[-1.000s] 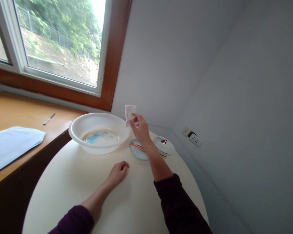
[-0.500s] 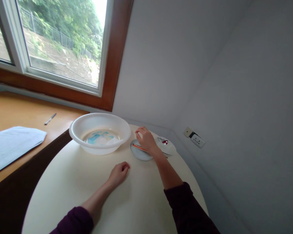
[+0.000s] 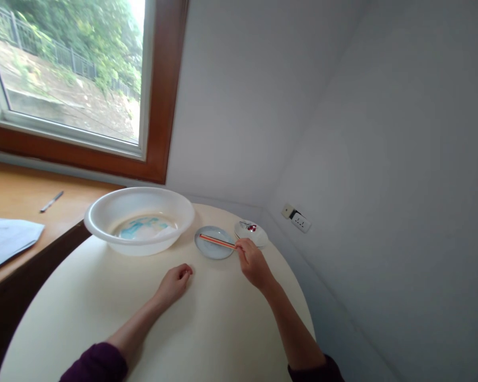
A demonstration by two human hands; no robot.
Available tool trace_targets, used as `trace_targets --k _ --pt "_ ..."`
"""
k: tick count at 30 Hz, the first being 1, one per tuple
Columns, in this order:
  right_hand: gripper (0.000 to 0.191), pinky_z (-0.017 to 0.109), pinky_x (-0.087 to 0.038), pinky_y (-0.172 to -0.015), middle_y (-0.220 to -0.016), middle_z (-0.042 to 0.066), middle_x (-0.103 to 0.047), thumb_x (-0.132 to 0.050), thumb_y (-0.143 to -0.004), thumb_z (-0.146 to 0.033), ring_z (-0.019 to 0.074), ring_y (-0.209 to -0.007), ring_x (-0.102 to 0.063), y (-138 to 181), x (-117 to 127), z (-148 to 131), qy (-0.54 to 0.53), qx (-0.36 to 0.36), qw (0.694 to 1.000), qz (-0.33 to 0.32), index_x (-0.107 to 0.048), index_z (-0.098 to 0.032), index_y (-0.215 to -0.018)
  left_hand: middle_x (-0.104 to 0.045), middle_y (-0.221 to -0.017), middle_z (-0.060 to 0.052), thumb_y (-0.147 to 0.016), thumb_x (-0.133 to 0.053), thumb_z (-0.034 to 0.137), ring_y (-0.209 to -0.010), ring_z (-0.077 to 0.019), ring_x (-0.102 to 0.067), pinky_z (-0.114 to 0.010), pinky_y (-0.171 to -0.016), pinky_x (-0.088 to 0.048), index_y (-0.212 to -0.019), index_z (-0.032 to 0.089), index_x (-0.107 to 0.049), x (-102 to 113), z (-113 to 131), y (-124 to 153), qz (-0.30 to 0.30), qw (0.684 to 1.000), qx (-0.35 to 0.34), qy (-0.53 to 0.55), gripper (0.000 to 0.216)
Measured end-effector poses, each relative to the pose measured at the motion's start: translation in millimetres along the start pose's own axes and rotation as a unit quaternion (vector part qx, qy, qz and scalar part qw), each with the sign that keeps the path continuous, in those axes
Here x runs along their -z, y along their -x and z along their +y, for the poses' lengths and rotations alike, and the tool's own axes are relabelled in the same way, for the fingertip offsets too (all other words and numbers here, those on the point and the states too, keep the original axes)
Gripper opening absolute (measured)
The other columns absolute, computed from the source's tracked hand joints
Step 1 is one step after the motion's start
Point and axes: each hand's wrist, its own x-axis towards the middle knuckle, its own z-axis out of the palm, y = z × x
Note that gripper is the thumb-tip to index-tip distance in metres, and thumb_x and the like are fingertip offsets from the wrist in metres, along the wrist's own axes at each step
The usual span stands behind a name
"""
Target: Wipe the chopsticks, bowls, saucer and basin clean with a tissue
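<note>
My right hand (image 3: pixel 254 261) is closed around the near end of a pair of orange-red chopsticks (image 3: pixel 217 241). Their other end lies over a pale grey-blue plate (image 3: pixel 211 253). Just beyond my right hand is a white dish (image 3: pixel 258 236) with a red and black pattern. My left hand (image 3: pixel 176 281) rests on the table in a loose fist, and no object shows in it. It is nearest to the large translucent basin (image 3: pixel 115 240), which has blue cloth-like material (image 3: pixel 137 228) at its bottom.
Everything stands on a round cream table (image 3: pixel 175 339). A wooden desk (image 3: pixel 8 185) on the left holds paper (image 3: pixel 8 236) and a pen (image 3: pixel 51 201). Behind the table are a wall (image 3: pixel 231 132) with a socket (image 3: pixel 300 222) and a window (image 3: pixel 71 79).
My right hand has come down from above the plate to the chopsticks' near end and closed on them. My left hand stays curled on the table. The view has shifted to the right.
</note>
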Motion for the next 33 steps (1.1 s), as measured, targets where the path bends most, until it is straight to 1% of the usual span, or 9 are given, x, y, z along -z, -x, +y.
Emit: trace_targets --k 6,10,14,18,20,22,24,29,33 --pt "0.016 0.035 -0.047 -0.085 -0.09 0.009 -0.061 -0.043 -0.086 -0.013 0.0194 -0.091 -0.057 17.0 9.7 -5.8 -0.024 0.014 0.999 0.039 -0.059 -0.017 -0.087 -0.048 -0.05 0.004 -0.072 -0.04 0.029 -0.052 -0.0149 -0.047 -0.025 -0.052 -0.035 -0.067 0.019 -0.056 2.8 6.3 4.4 0.004 1.0 -0.002 0.009 0.02" --pt "0.016 0.035 -0.048 -0.084 -0.09 0.009 -0.062 -0.045 -0.084 -0.013 0.0191 -0.091 -0.058 33.3 10.3 8.6 -0.031 -0.008 0.998 0.055 -0.06 -0.018 -0.087 -0.043 -0.046 0.006 -0.071 -0.04 0.034 -0.047 -0.0133 -0.043 -0.025 -0.05 -0.033 -0.067 0.018 -0.055 4.0 8.6 6.2 0.014 1.0 0.003 0.01 0.023" --pt "0.016 0.035 -0.049 -0.079 -0.084 0.008 -0.062 -0.046 -0.082 -0.015 0.0189 -0.085 -0.059 61.6 2.8 35.8 -0.035 -0.063 0.994 0.079 -0.061 -0.018 -0.081 -0.041 -0.046 0.007 -0.073 -0.038 0.037 -0.045 -0.0132 -0.042 -0.025 -0.048 -0.033 -0.072 0.018 -0.056 4.0 11.2 8.6 0.023 1.0 0.006 0.007 0.026" --pt "0.015 0.029 -0.05 -0.061 -0.079 0.006 -0.063 -0.046 -0.079 -0.017 0.018 -0.074 -0.06 94.0 -16.8 60.2 -0.055 -0.156 0.983 0.081 -0.061 -0.018 -0.077 -0.044 -0.049 0.005 -0.074 -0.041 0.038 -0.05 -0.0148 -0.046 -0.026 -0.051 -0.036 -0.077 0.017 -0.059 0.9 12.8 12.2 0.04 0.999 0.003 -0.003 0.028" --pt "0.016 0.028 -0.05 -0.057 -0.078 0.007 -0.064 -0.046 -0.077 -0.018 0.0184 -0.072 -0.061 107.3 -29.8 68.1 -0.073 -0.186 0.976 0.083 -0.062 -0.018 -0.076 -0.052 -0.059 0.002 -0.075 -0.042 0.038 -0.058 -0.0166 -0.053 -0.028 -0.058 -0.042 -0.086 0.017 -0.063 -1.5 13.7 13.9 0.032 0.999 -0.018 -0.024 0.032" --pt "0.017 0.027 -0.05 -0.054 -0.075 0.006 -0.064 -0.045 -0.076 -0.018 0.0187 -0.069 -0.062 117.3 -42.3 72.6 -0.09 -0.207 0.969 0.098 -0.062 -0.018 -0.074 -0.06 -0.08 -0.004 -0.077 -0.043 0.038 -0.075 -0.0191 -0.059 -0.03 -0.073 -0.046 -0.102 0.017 -0.064 -4.3 16.2 15.1 0.006 0.995 -0.054 -0.08 0.039" --pt "0.018 0.028 -0.05 -0.054 -0.072 0.006 -0.064 -0.046 -0.076 -0.019 0.0186 -0.067 -0.062 123.9 -51.8 74.0 -0.109 -0.214 0.964 0.11 -0.063 -0.018 -0.072 -0.06 -0.102 -0.009 -0.08 -0.042 0.037 -0.094 -0.0217 -0.059 -0.034 -0.087 -0.043 -0.118 0.021 -0.059 -8.2 21.2 15.2 -0.024 0.983 -0.074 -0.169 0.045" --pt "0.017 0.028 -0.052 -0.057 -0.074 0.006 -0.064 -0.047 -0.077 -0.019 0.0179 -0.066 -0.062 129.9 -58.3 73.1 -0.137 -0.218 0.96 0.112 -0.063 -0.019 -0.073 -0.044 -0.139 -0.011 -0.084 -0.04 0.037 -0.115 -0.0317 -0.05 -0.048 -0.095 -0.036 -0.135 0.034 -0.042 -27.3 35.3 6.6 -0.055 0.925 -0.073 -0.368 0.051" --pt "0.017 0.027 -0.052 -0.057 -0.072 0.005 -0.063 -0.047 -0.078 -0.021 0.0173 -0.065 -0.061 130.1 -56.5 73.5 -0.138 -0.226 0.958 0.114 -0.063 -0.018 -0.073 -0.028 -0.15 -0.007 -0.086 -0.04 0.039 -0.135 -0.0357 -0.025 -0.055 -0.105 -0.015 -0.135 0.037 -0.04 -47.3 33.8 -5.0 -0.074 0.898 -0.109 -0.42 0.05"
